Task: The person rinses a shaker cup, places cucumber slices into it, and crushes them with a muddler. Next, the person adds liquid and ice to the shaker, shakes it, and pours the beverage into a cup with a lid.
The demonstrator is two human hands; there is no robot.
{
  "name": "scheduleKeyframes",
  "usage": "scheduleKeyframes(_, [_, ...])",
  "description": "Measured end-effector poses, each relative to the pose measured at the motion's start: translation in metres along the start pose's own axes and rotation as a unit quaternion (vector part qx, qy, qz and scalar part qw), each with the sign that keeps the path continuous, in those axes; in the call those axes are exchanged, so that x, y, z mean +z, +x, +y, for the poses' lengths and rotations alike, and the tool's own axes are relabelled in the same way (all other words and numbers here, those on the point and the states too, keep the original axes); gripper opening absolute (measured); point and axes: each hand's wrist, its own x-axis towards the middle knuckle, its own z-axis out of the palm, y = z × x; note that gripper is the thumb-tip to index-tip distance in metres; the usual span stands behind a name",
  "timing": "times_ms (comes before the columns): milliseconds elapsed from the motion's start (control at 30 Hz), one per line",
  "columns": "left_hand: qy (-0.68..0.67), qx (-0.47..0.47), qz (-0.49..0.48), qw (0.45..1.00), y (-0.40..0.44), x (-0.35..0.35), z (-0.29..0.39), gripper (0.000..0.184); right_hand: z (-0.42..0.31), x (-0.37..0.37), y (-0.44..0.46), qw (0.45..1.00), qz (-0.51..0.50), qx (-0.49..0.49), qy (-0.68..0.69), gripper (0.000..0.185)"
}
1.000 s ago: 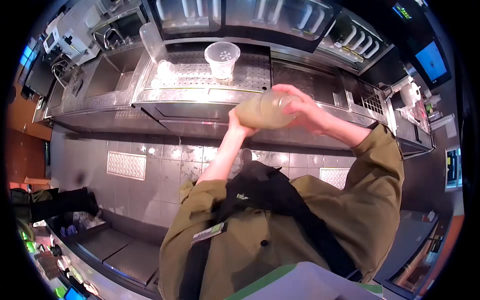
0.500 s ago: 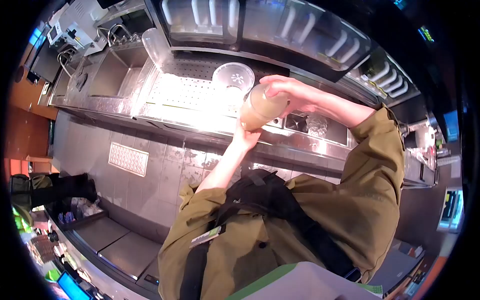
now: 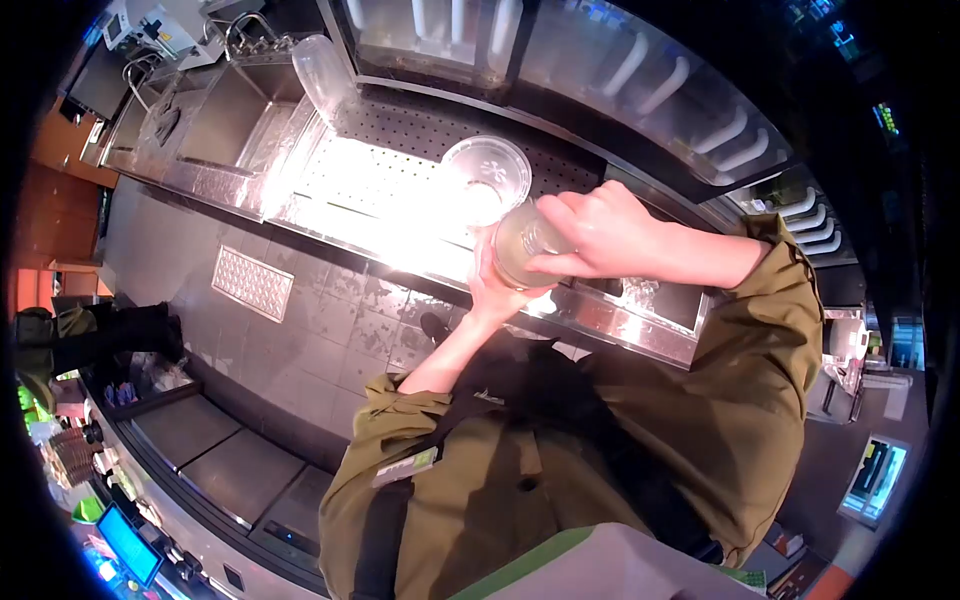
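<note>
Both hands are on a translucent container point(image 3: 520, 243) with pale yellowish contents, held over the counter's front edge. My left hand point(image 3: 492, 287) wraps its lower left side. My right hand point(image 3: 600, 232) is closed around its upper right end, fingers bent. Just behind it, a clear round tub point(image 3: 487, 172) with a white mark inside stands on the perforated steel drainboard point(image 3: 400, 125). Farther left on the board is a tall clear pitcher point(image 3: 322, 75), tilted in this view. Strong glare hides part of the board.
Sinks with faucets point(image 3: 235, 115) lie at the upper left. Cabinets with white handles point(image 3: 650, 80) run behind the counter. A floor grate point(image 3: 252, 283) is at left. Another person's dark-clad legs point(image 3: 120, 335) show at the far left, above a lower counter point(image 3: 240, 475).
The container has turned and its far end now points more toward the tub. My right hand has moved from its top to a closed grip on its right end. The view has turned and shifted right.
</note>
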Motion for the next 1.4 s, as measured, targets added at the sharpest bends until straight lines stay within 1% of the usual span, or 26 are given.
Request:
scheduleKeyframes(33, [0.011, -0.069, -0.033, 0.997, 0.015, -0.004, 0.019, 0.082, 0.0, -0.005, 0.001, 1.0, -0.012, -0.005, -0.004, 0.048])
scheduleKeyframes(133, [0.015, -0.013, -0.034, 0.999, 0.019, -0.009, 0.017, 0.081, 0.002, -0.01, 0.001, 0.999, -0.031, -0.022, 0.011, 0.047])
scheduleKeyframes(167, [0.017, 0.016, -0.027, 0.999, 0.018, -0.009, 0.013, 0.085, 0.004, -0.011, 0.001, 0.999, -0.033, -0.024, 0.019, 0.046])
scheduleKeyframes(267, [-0.038, -0.043, -0.062, 0.996, 0.017, -0.02, 0.01, 0.092, 0.006, -0.028, 0.002, 1.0, -0.012, -0.008, 0.023, 0.045])
scheduleKeyframes(300, [-0.038, -0.056, -0.07, 0.995, 0.018, -0.024, 0.008, 0.094, 0.01, -0.036, 0.002, 0.998, 0.059, -0.013, 0.023, 0.044])
scheduleKeyframes(367, [-0.038, -0.083, -0.086, 0.992, 0.02, -0.034, 0.002, 0.097, 0.019, -0.053, -0.001, 0.987, 0.111, 0.063, 0.097, 0.044])
scheduleKeyframes(400, [-0.021, -0.088, -0.089, 0.992, 0.017, -0.038, 0.0, 0.104, 0.025, -0.053, -0.005, 0.977, 0.127, 0.114, 0.129, 0.045])
scheduleKeyframes(467, [-0.022, -0.095, -0.098, 0.99, 0.012, -0.049, -0.005, 0.112, 0.041, -0.019, -0.013, 0.948, 0.179, 0.182, 0.192, 0.051])
scheduleKeyframes(500, [-0.039, -0.098, -0.103, 0.989, 0.011, -0.054, -0.008, 0.114, 0.05, 0.011, -0.02, 0.934, 0.185, 0.219, 0.215, 0.058])
scheduleKeyframes(533, [-0.057, -0.101, -0.108, 0.987, 0.01, -0.059, -0.01, 0.115, 0.058, 0.055, -0.028, 0.916, 0.167, 0.288, 0.223, 0.063])
scheduleKeyframes(567, [-0.084, -0.075, -0.103, 0.988, 0.014, -0.064, -0.003, 0.105, 0.06, 0.104, -0.035, 0.899, 0.171, 0.322, 0.243, 0.065])
scheduleKeyframes(600, [-0.039, -0.032, -0.123, 0.991, 0.02, -0.071, 0.002, 0.106, 0.057, 0.151, -0.037, 0.874, 0.204, 0.349, 0.269, 0.066])
scheduleKeyframes(633, [0.006, 0.012, -0.139, 0.99, 0.025, -0.079, 0.007, 0.106, 0.056, 0.201, -0.04, 0.864, 0.266, 0.337, 0.262, 0.067])
scheduleKeyframes(667, [0.049, 0.058, -0.15, 0.986, 0.031, -0.087, 0.012, 0.107, 0.052, 0.226, -0.039, 0.844, 0.237, 0.393, 0.278, 0.07])
scheduleKeyframes(733, [0.008, 0.049, -0.151, 0.987, 0.033, -0.098, 0.019, 0.113, 0.041, 0.247, -0.035, 0.815, 0.248, 0.447, 0.273, 0.074])
scheduleKeyframes(767, [0.036, 0.06, -0.203, 0.977, 0.04, -0.107, 0.02, 0.121, 0.04, 0.254, -0.036, 0.829, 0.224, 0.461, 0.222, 0.074])
scheduleKeyframes(833, [-0.008, 0.013, -0.205, 0.979, 0.04, -0.117, 0.019, 0.121, 0.031, 0.236, -0.032, 0.851, 0.177, 0.48, 0.121, 0.074])
scheduleKeyframes(867, [-0.031, -0.009, -0.204, 0.978, 0.043, -0.121, 0.017, 0.121, 0.037, 0.241, -0.034, 0.832, 0.285, 0.463, 0.108, 0.073])
scheduleKeyframes(933, [-0.074, -0.041, -0.192, 0.978, 0.05, -0.122, 0.018, 0.122, 0.026, 0.162, -0.014, 0.794, 0.427, 0.378, 0.213, 0.069])
scheduleKeyframes(1000, [-0.098, -0.062, -0.198, 0.973, 0.055, -0.125, 0.018, 0.122, 0.004, 0.09, 0.015, 0.819, 0.402, 0.205, 0.354, 0.063])
scheduleKeyframes(1067, [-0.103, -0.062, -0.218, 0.968, 0.061, -0.125, 0.017, 0.12, -0.024, 0.053, 0.051, 0.861, 0.363, 0.055, 0.353, 0.056])
scheduleKeyframes(1133, [-0.141, -0.113, -0.225, 0.957, 0.064, -0.123, 0.018, 0.119, -0.04, 0.031, 0.067, 0.878, 0.285, 0.057, 0.381, 0.054])
scheduleKeyframes(1167, [-0.14, -0.112, -0.232, 0.956, 0.068, -0.125, 0.017, 0.119, -0.043, 0.025, 0.073, 0.886, 0.244, 0.057, 0.391, 0.054])
scheduleKeyframes(1233, [-0.12, -0.088, -0.25, 0.957, 0.076, -0.127, 0.017, 0.118, -0.041, 0.021, 0.079, 0.899, 0.273, 0.021, 0.343, 0.053])
scheduleKeyframes(1300, [-0.128, -0.096, -0.252, 0.954, 0.081, -0.128, 0.019, 0.117, -0.039, 0.017, 0.083, 0.906, 0.285, 0.008, 0.314, 0.052])
scheduleKeyframes(1400, [-0.186, -0.155, -0.236, 0.941, 0.092, -0.129, 0.026, 0.115, -0.037, 0.012, 0.091, 0.909, 0.29, 0.016, 0.299, 0.049])
